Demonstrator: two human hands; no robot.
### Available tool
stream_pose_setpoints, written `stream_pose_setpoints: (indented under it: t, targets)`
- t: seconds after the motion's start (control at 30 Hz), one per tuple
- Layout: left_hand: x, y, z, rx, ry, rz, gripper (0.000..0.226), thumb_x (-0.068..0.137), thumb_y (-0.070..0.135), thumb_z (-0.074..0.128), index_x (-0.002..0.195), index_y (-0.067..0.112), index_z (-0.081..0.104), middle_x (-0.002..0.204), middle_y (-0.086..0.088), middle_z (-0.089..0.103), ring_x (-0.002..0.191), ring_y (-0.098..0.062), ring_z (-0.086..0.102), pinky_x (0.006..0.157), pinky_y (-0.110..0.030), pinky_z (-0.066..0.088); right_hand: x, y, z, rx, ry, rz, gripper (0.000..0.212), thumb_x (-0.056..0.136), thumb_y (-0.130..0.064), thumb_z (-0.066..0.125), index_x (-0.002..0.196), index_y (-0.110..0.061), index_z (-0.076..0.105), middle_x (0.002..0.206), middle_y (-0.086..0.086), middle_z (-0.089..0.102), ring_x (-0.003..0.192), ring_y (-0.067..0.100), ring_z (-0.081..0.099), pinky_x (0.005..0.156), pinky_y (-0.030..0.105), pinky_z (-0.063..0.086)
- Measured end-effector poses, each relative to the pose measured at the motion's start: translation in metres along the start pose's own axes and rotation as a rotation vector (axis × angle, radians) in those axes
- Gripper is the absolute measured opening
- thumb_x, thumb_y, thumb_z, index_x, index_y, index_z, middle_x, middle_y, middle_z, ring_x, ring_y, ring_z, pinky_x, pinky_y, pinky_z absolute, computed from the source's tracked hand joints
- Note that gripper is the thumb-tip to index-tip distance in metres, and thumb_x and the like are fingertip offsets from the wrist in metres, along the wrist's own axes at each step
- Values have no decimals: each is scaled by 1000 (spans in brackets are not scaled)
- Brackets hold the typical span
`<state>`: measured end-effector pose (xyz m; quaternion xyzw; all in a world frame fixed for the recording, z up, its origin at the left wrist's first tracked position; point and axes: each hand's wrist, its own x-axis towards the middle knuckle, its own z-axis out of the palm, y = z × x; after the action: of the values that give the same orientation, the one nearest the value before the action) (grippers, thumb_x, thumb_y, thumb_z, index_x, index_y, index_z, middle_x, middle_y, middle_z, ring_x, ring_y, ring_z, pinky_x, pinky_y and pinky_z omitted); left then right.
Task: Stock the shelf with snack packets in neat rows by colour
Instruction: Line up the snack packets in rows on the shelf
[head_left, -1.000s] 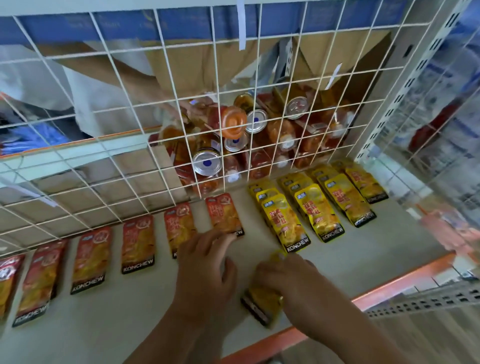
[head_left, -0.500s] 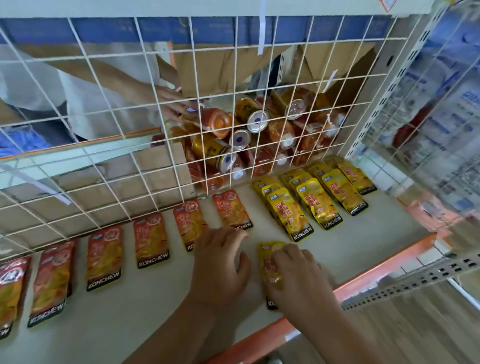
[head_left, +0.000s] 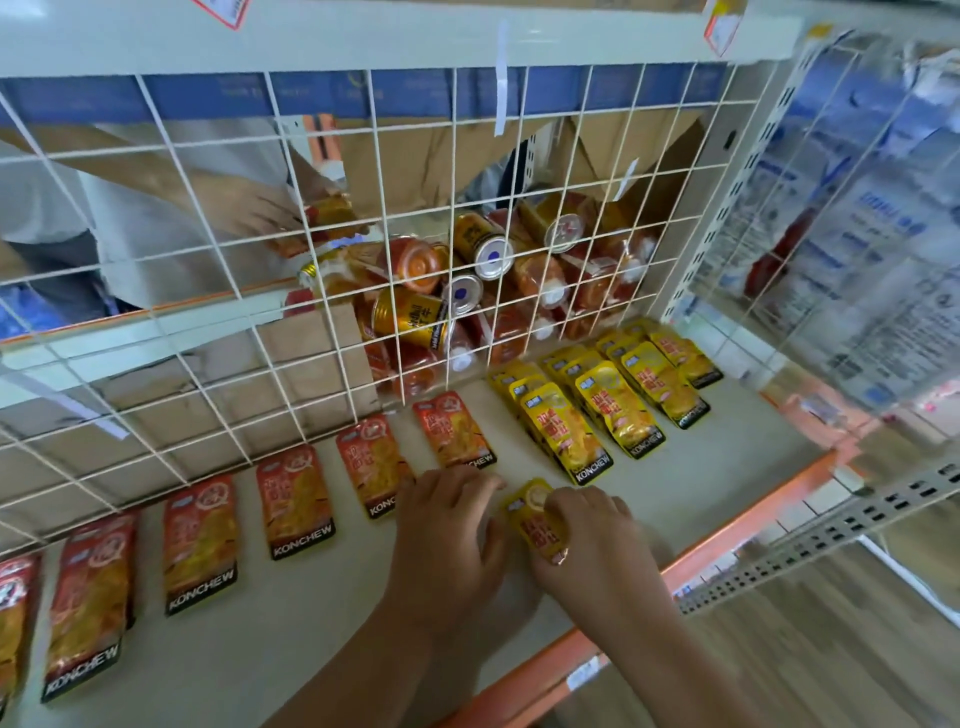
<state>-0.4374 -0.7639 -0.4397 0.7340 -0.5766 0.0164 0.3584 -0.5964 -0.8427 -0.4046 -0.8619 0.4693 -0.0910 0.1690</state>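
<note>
Straightened since a second ago, the yellow packet (head_left: 535, 519) lies on the shelf (head_left: 260, 649) near the yellow KONCHEW rows (head_left: 618, 405), pinched by the curled fingers of the right hand (head_left: 597, 540). Beside it the left hand (head_left: 447, 525) rests with fingers relaxed, holding nothing, at the red KONCHEW row (head_left: 296, 499).

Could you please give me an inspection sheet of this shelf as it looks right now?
Surface: beige shelf board with an orange front edge.
Job's things: red packets lie flat in one row along the back left; yellow packets lie in overlapping stacks at the back right; one loose yellow packet lies in front of them.
Clutter: nothing seen on the board.
Hands: left hand rests relaxed on the board; right hand grips the loose yellow packet.
Cables: nothing seen.
Surroundings: white wire grid at the back; beyond it, piled drink cans and another person's hand.
</note>
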Motion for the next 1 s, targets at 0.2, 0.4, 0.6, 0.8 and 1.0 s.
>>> stream_pose_setpoints:
  t: [0.2,0.4,0.6,0.8,1.0]
  targets:
    - [27,26,22,-15,-8,144,45,85,37,62,128,23,65,124,2,62,114,-28,60,97,-46,42,23,59,-44,146,162,117,45,73,-29,80,116,-23,67,111,-2,65,99,24,56,85,32,43]
    - [69,68,69,-28,-15,195,40,85,37,65,123,24,66,126,1,62,115,-29,58,96,-47,42,76,134,-81,188,240,241,46,78,-26,80,121,-20,65,117,5,64,110,29,55,89,34,42]
    - [96,103,108,-24,-15,225,42,79,29,72,121,25,69,123,1,62,110,-28,59,93,-46,43,138,191,-97,191,234,240,44,82,-32,78,122,-22,62,115,6,63,109,30,58,85,36,44]
    - [96,98,125,52,25,316,37,78,26,75,115,22,71,123,-3,64,106,-30,61,94,-49,44,188,209,-97,153,216,187,44,74,-47,63,115,-34,60,109,0,66,101,26,60,92,46,48]
    - [101,97,127,62,38,315,31,82,27,67,112,23,68,118,-4,67,105,-30,62,90,-49,46,214,215,-94,100,108,169,32,80,-45,62,110,-35,59,104,-4,63,97,24,58,81,44,54]
